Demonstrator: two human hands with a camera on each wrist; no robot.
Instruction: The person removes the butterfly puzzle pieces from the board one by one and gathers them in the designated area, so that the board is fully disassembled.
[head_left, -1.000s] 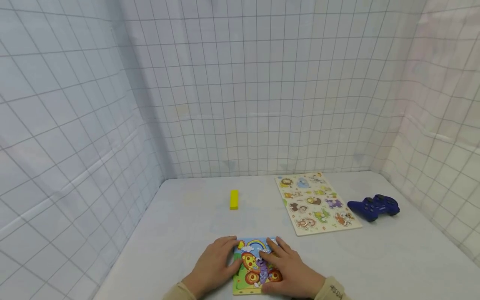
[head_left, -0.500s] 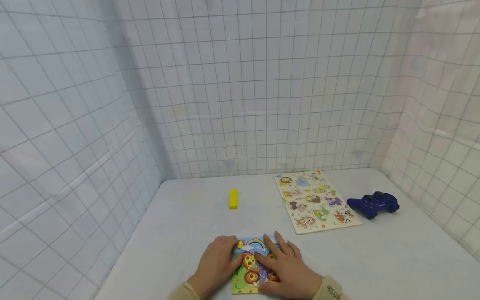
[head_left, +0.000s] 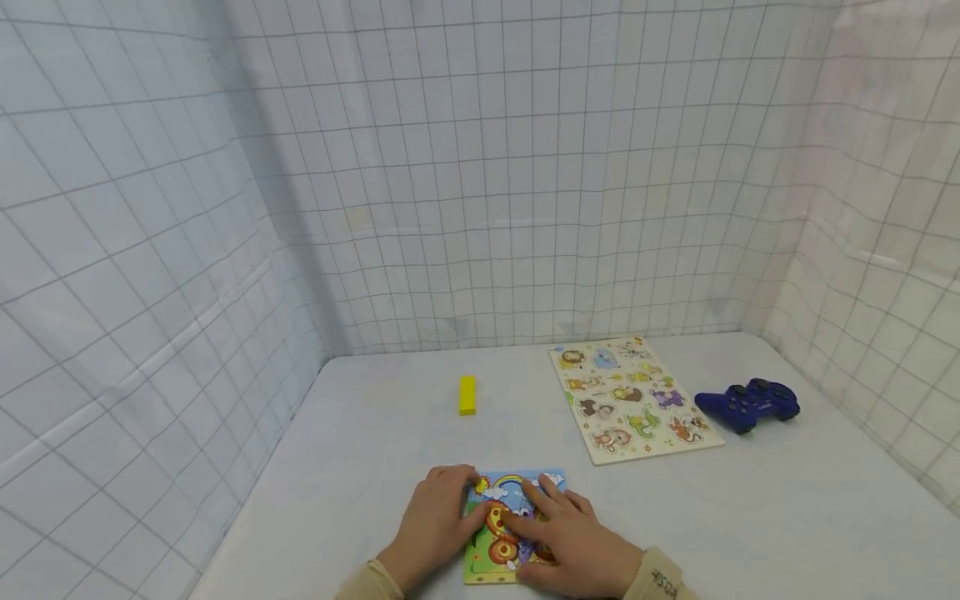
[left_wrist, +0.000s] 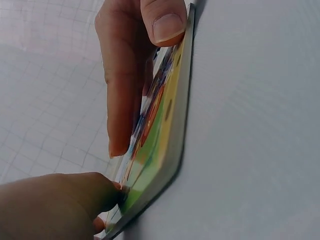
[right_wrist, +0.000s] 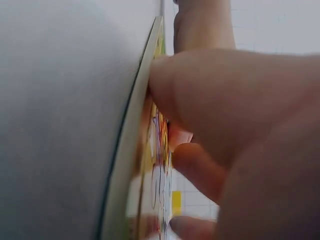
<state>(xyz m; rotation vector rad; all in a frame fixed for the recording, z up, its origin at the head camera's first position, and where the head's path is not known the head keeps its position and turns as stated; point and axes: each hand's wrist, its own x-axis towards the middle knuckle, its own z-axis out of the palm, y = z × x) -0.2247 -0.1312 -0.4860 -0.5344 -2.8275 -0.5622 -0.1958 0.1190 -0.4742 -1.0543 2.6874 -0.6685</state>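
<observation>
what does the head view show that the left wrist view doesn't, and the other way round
Only the head view: the yellow block, the animal board, the blue game controller and the cream sleeves.

Only the left wrist view: the butterfly board's pale side edge from low and close, and the right thumb's nail in clear detail.

Both: the butterfly board, the left hand and right hand at it, the white tabletop and the gridded backdrop.
</observation>
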